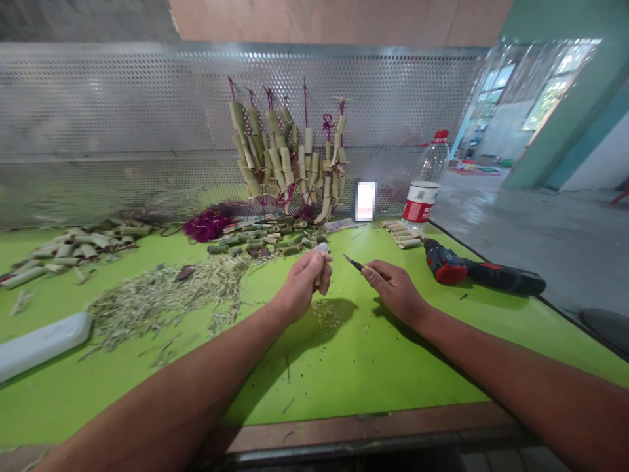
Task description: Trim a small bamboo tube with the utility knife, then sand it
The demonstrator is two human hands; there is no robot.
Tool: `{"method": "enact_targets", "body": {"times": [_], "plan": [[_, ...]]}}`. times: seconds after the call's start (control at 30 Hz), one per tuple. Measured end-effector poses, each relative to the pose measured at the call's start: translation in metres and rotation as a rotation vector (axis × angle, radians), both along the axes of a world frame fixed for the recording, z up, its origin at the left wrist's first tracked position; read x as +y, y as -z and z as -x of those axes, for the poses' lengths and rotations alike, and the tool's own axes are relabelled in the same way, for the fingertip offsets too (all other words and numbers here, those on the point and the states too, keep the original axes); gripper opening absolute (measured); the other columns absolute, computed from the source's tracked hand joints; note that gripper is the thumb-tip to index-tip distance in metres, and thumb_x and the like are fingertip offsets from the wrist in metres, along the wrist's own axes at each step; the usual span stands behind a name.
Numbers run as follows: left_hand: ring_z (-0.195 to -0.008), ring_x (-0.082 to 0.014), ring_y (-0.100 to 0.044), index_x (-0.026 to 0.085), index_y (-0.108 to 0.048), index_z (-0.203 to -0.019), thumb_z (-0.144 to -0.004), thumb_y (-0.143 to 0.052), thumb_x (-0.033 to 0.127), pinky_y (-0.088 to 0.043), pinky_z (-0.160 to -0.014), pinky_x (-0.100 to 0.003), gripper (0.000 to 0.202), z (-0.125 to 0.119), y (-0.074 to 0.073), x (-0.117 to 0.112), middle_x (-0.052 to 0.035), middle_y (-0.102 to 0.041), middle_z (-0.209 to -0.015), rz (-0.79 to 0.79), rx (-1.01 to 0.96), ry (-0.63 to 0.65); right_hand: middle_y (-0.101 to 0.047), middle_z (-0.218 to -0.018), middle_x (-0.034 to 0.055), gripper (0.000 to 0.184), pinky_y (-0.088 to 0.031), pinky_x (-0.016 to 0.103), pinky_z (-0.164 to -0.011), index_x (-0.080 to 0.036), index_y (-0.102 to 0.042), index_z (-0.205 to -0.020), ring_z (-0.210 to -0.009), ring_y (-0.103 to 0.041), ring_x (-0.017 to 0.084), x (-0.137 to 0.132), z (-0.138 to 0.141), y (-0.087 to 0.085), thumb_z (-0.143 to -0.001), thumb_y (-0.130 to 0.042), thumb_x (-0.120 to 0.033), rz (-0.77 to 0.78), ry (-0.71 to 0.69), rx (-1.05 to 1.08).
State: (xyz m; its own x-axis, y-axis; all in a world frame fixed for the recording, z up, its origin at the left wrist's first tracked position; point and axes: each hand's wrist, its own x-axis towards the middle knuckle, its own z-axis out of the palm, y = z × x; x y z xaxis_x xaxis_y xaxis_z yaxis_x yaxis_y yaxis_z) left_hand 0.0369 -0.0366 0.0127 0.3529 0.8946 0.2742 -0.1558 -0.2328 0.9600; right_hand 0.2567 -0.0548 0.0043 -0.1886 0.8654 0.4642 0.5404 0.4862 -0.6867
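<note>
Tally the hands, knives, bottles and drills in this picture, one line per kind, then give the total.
Hands: 2 (left hand, right hand)
Knife: 1
Bottle: 1
Drill: 1
Total: 5

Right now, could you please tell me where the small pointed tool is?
In the head view, the small pointed tool is just right of centre, held in the right hand, its tip pointing toward the left hand.
</note>
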Motion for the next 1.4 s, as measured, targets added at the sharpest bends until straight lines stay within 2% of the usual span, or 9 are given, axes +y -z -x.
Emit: {"method": "enact_targets", "body": {"times": [0.17, 0.43, 0.6, 0.73, 0.87, 0.97, 1.2, 1.27, 1.4], "plan": [[-0.083, -0.0197, -0.071, 0.017, -0.047, -0.111, -0.097, -0.043, 0.041, -0.055, -0.078, -0.035, 0.028, 0.003, 0.003, 0.010, -0.0113, -0.072, -0.096, 0.333, -0.295, 0.097, -0.063, -0.081, 0.0027, 0.041, -0.041, 0.028, -0.060, -0.019, -0.062, -0.094, -0.071, -0.056, 0.017, 0.005, -0.002, 0.002, -0.092, -0.047, -0.057, 0.080, 0.044, -0.031], [-0.088, -0.0204, -0.071, 0.018, -0.049, -0.105, -0.096, -0.047, 0.042, -0.055, -0.080, -0.036, 0.026, 0.000, 0.006, 0.011, -0.0111, -0.073, -0.103, 0.323, -0.329, 0.067, -0.068, -0.092, 0.0086, 0.048, -0.043, 0.030, -0.060, -0.020, -0.062, -0.110, -0.075, -0.061, 0.021, 0.010, -0.006, 0.007, -0.089, -0.049, -0.061, 0.085, 0.177, -0.196], [-0.071, -0.0087, -0.059, 0.019, -0.055, -0.086, -0.085, -0.065, 0.039, -0.045, -0.066, -0.022, 0.022, 0.008, 0.008, 0.024, 0.0000, -0.068, -0.088, 0.082, -0.191, -0.282, -0.070, -0.096, 0.0107, 0.042, -0.038, 0.030, -0.059, -0.023, -0.063, -0.114, -0.078, -0.061, 0.024, 0.015, -0.009, 0.011, -0.090, -0.050, -0.055, 0.114, 0.283, -0.474], [-0.052, -0.0073, -0.042, 0.020, -0.053, -0.080, -0.080, -0.069, 0.038, -0.036, -0.051, -0.021, 0.024, 0.025, -0.005, 0.040, 0.0047, -0.051, -0.060, 0.005, -0.278, -0.486, -0.068, -0.097, 0.0111, 0.032, -0.043, 0.036, -0.073, -0.021, -0.069, -0.104, -0.090, -0.058, 0.026, 0.024, -0.014, 0.015, -0.088, -0.056, -0.046, 0.062, 0.191, -0.588], [-0.049, -0.0073, -0.049, 0.020, -0.047, -0.078, -0.076, -0.069, 0.037, -0.038, -0.048, -0.020, 0.028, 0.040, -0.013, 0.050, 0.0049, -0.053, -0.059, 0.058, -0.408, -0.476, -0.066, -0.104, 0.0125, 0.027, -0.042, 0.043, -0.093, -0.018, -0.070, -0.101, -0.103, -0.054, 0.027, 0.028, -0.014, 0.016, -0.089, -0.056, -0.037, -0.117, 0.136, -0.453], [-0.052, -0.0078, -0.055, 0.020, -0.045, -0.076, -0.071, -0.072, 0.032, -0.045, -0.053, -0.020, 0.030, 0.043, -0.010, 0.053, 0.0026, -0.061, -0.064, 0.098, -0.428, -0.461, -0.066, -0.110, 0.0129, 0.031, -0.042, 0.043, -0.097, -0.017, -0.069, -0.109, -0.107, -0.056, 0.025, 0.029, -0.004, 0.008, -0.094, -0.047, -0.033, -0.103, 0.040, -0.409], [-0.060, -0.0089, -0.063, 0.018, -0.050, -0.077, -0.065, -0.081, 0.034, -0.050, -0.059, -0.020, 0.037, 0.044, -0.005, 0.055, -0.0010, -0.069, -0.074, 0.128, -0.435, -0.320, -0.049, -0.145, 0.0117, 0.058, -0.034, 0.043, -0.109, -0.019, -0.047, -0.143, -0.132, -0.043, 0.025, 0.077, 0.059, -0.024, -0.086, -0.049, -0.013, -0.086, -0.146, -0.743], [-0.062, -0.0091, -0.064, 0.018, -0.057, -0.089, -0.064, -0.083, 0.033, -0.052, -0.063, -0.021, 0.038, 0.045, -0.004, 0.056, -0.0017, -0.071, -0.079, 0.144, -0.455, -0.277, -0.053, -0.142, 0.0095, 0.059, -0.035, 0.038, -0.107, -0.021, -0.052, -0.138, -0.129, -0.047, 0.023, 0.097, 0.079, -0.023, -0.081, -0.050, -0.005, -0.092, -0.132, -0.830], [-0.071, -0.0098, -0.066, 0.019, -0.066, -0.110, -0.066, -0.083, 0.030, -0.054, -0.069, -0.021, 0.049, 0.047, -0.001, 0.058, -0.0032, -0.072, -0.086, 0.172, -0.465, -0.193, -0.067, -0.113, 0.0147, 0.027, -0.042, 0.036, -0.093, -0.014, -0.068, -0.105, -0.110, -0.056, 0.026, 0.118, 0.099, -0.014, -0.085, -0.050, -0.009, -0.066, -0.044, -0.812]]}}
